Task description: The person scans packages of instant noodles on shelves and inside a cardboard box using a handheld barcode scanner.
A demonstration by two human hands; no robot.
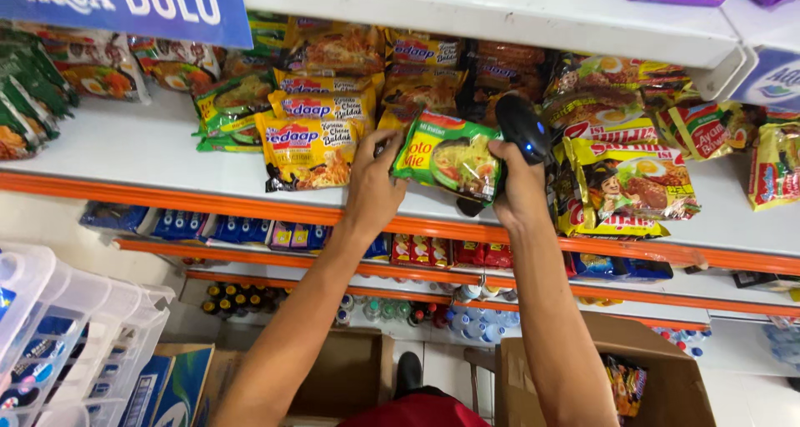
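Observation:
My left hand [372,187] grips the left edge of a green instant noodle packet [448,154] and holds it up over the front of the white shelf [150,156]. My right hand [518,184] is closed around a black handheld scanner [522,127], whose head rises just right of the packet, with a small blue light lit on it. The right hand's fingers also touch the packet's right edge. Yellow noodle packets [310,148] lie just left of my left hand.
More noodle packets fill the shelf, yellow and red ones [627,185] at right. Lower orange-edged shelves hold small packs and bottles [233,298]. Open cardboard boxes [667,369] stand on the floor. Clear plastic crates [75,327] sit at lower left.

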